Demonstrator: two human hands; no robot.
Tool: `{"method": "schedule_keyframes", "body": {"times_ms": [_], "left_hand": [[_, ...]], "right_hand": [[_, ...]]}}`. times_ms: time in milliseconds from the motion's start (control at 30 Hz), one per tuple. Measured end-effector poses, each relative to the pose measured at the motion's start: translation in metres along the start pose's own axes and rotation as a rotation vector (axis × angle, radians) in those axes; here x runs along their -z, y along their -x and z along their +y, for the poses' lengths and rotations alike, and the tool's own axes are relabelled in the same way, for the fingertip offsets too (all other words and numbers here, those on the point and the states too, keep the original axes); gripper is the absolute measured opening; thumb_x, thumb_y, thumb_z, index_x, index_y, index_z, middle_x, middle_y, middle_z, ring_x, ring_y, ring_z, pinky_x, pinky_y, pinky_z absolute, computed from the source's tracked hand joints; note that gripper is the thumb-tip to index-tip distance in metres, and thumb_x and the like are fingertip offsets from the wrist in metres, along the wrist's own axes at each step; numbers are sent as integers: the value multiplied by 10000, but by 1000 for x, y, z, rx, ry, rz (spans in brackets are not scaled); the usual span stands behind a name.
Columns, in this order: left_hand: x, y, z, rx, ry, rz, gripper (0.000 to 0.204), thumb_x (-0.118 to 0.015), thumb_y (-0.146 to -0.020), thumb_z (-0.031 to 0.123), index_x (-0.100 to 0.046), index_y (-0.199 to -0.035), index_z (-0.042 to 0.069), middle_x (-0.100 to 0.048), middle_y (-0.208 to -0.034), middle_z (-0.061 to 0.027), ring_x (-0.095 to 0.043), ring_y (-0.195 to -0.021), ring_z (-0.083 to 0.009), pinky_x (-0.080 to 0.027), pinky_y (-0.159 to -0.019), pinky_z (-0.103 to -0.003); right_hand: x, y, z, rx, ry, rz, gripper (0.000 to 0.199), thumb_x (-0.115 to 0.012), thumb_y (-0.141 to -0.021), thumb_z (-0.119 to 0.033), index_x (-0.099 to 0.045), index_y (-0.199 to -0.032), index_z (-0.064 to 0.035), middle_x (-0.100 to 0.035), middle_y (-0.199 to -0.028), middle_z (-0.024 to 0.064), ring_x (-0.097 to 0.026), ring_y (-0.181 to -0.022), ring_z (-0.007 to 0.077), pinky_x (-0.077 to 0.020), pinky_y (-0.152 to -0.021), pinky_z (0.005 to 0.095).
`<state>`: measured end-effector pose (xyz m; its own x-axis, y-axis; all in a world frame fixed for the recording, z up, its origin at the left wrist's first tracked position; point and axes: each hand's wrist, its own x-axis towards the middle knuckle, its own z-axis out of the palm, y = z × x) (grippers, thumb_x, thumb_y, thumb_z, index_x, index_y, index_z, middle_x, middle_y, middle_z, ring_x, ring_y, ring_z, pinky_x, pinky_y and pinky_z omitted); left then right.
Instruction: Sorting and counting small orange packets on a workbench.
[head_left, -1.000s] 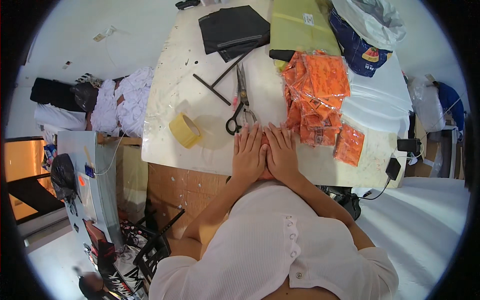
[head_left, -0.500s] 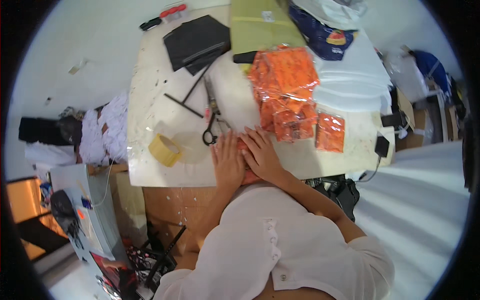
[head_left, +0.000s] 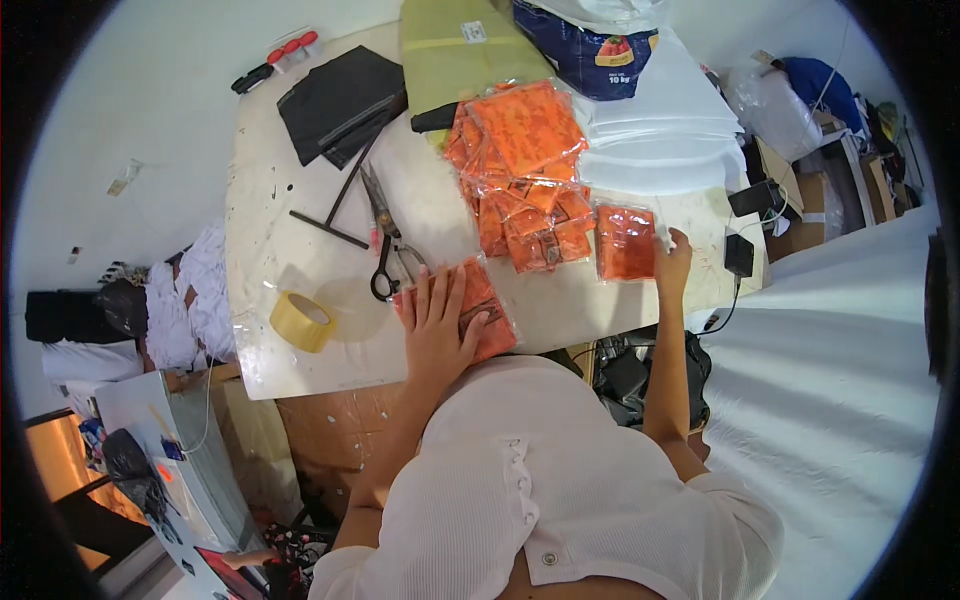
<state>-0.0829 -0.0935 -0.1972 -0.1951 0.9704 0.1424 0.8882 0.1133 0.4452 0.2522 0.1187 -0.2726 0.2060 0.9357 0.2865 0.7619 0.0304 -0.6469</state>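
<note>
My left hand (head_left: 437, 318) lies flat with spread fingers on an orange patterned packet in clear plastic (head_left: 487, 318) at the table's near edge. My right hand (head_left: 676, 260) is farther right, its fingers curled together beside the right edge of a second orange packet (head_left: 626, 245). A small whitish bit shows at those fingertips; I cannot tell what it is. Beyond the hands rises a loose pile of similar orange packets (head_left: 525, 135). Just past my left fingers lie scissors with black handles (head_left: 385, 225).
A roll of yellowish tape (head_left: 302, 321) stands at the left, near a dark T-shaped rod (head_left: 335, 215). Black sheets (head_left: 345, 100), a yellow-green package (head_left: 455, 50), white sheets (head_left: 660, 140) and a blue bag (head_left: 590, 60) lie farther back. Black adapters (head_left: 738, 255) sit at the right edge.
Both hands pressed on the near packet before. My right hand has left it and moved right to the second packet; my left hand stays on the near one. The view has shifted slightly.
</note>
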Motion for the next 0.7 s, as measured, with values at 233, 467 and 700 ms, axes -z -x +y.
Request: {"method": "schedule_keyframes", "body": {"times_ms": [233,467,700], "left_hand": [[-7,2,-2,-27,-151,48,601,-525,-847,406,-393,-1369,139,-335,-1433,-94,-276,-1330,-307,-163,-1083,-490],[-9,-2,4,-51,-131,42,590,-510,-863,405,-395,-1364,114,-317,-1442,-106,-266,-1333,-312,-127,-1096,-477],[13,-12,7,100,-63,-164,608,-445,-910,412,-306,-1395,72,-288,-1449,-132,-204,-1360,-301,-91,-1100,-451]], "right_hand": [[-9,10,-1,-279,-62,-135,521,-692,-763,-301,-539,-1110,56,-636,-889,194,-610,-772,281,-480,-714,344],[-7,-4,20,-198,-62,-153,459,-686,-782,-282,-569,-1085,43,-634,-803,101,-597,-705,187,-469,-647,291],[46,-16,-65,-175,-670,-262,210,-629,-804,-62,-590,-994,17,-623,-852,30,-562,-757,73,-447,-664,203]]}}
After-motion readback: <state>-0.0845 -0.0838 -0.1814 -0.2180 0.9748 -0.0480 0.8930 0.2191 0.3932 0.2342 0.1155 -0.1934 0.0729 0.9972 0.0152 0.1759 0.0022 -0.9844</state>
